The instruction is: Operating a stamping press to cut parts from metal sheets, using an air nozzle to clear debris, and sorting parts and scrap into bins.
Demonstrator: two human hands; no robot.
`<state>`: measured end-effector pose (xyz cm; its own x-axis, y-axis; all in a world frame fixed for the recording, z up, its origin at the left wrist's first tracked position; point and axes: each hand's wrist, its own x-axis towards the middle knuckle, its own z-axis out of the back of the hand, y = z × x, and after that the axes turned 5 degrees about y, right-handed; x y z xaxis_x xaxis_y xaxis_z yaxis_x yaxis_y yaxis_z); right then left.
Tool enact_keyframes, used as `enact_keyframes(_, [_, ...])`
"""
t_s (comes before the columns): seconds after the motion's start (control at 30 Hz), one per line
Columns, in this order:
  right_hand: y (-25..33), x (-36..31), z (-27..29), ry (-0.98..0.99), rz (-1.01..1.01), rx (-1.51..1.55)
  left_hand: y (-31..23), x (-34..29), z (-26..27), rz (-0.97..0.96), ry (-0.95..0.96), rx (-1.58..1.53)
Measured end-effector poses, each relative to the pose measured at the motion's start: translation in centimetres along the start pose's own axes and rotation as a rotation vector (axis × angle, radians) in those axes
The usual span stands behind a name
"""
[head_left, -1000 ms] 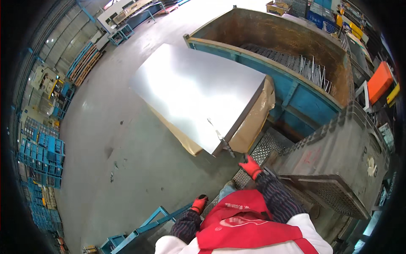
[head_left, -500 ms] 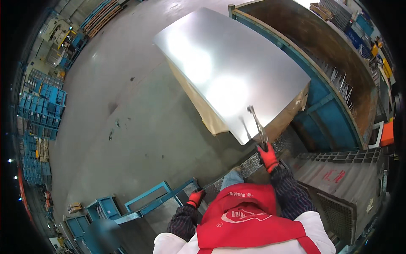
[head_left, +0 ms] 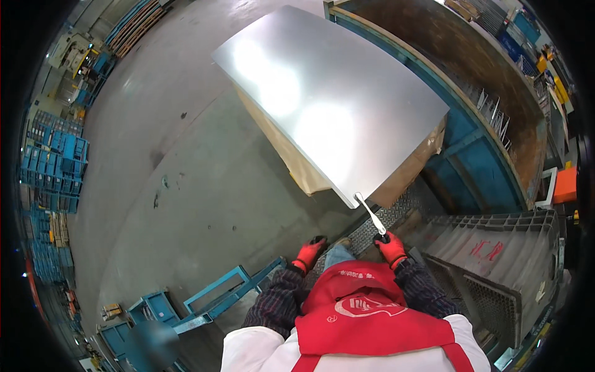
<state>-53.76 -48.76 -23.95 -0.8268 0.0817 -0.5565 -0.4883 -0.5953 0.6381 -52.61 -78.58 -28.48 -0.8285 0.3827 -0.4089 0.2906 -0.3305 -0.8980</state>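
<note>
A red-and-black glove covers my right hand (head_left: 392,248), which is closed around the handle of a long silver hand tool (head_left: 373,216). The tool's far end touches the near corner of a large shiny metal sheet (head_left: 384,124); whether it grips the corner I cannot tell. This sheet tops a stack with brown paper wrapping (head_left: 282,146) hanging down its sides. My left hand (head_left: 310,253), gloved alike, hovers empty above the tread plate near my legs, fingers loosely bent and small in view.
A blue bin (head_left: 471,161) with a rusty interior holds metal pieces along the stack's right side. By my right arm stands a grey plastic crate (head_left: 489,254). A blue metal frame (head_left: 217,291) lies left of me. Blue racks (head_left: 56,155) line the far left.
My right hand has drawn back slightly, and the tool's tip has shifted from above the sheet to its near corner. The left hand has moved forward and right, away from the blue frame.
</note>
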Motion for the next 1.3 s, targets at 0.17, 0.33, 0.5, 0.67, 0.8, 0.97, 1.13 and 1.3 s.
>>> enact_keyframes(0.17, [4.2,-3.2,3.5,0.057,0.019,0.22,-5.3,7.6,0.7,-0.279,0.067,0.129])
enact_keyframes(0.33, [6.6,-4.8,5.7,-0.04,0.132,0.122,-14.3,14.9,0.2,-0.089,0.377,-1.549])
enact_keyframes(0.5, [3.6,-6.3,7.9,-0.034,0.086,0.588,-21.1,13.4,1.0,-0.066,-0.036,-1.241])
enact_keyframes(0.67, [2.1,-2.6,8.2,-0.059,-0.081,0.148,-24.9,10.7,2.7,-0.251,-0.03,-0.458])
enact_keyframes(0.8, [4.6,4.7,5.9,-0.014,0.089,-0.089,-26.3,10.7,2.9,0.001,0.012,-1.17])
enact_keyframes(0.97, [6.8,8.8,3.7,-0.103,0.122,-0.283,-25.6,10.6,2.6,-0.067,-0.019,-0.83])
enact_keyframes(1.13, [8.1,6.1,6.6,-0.118,0.202,0.512,-23.0,12.1,2.3,-0.048,-0.06,-0.824])
enact_keyframes(1.3, [13.8,8.0,7.9,0.578,0.4,1.414,-21.8,13.1,2.5,0.057,0.101,-1.249])
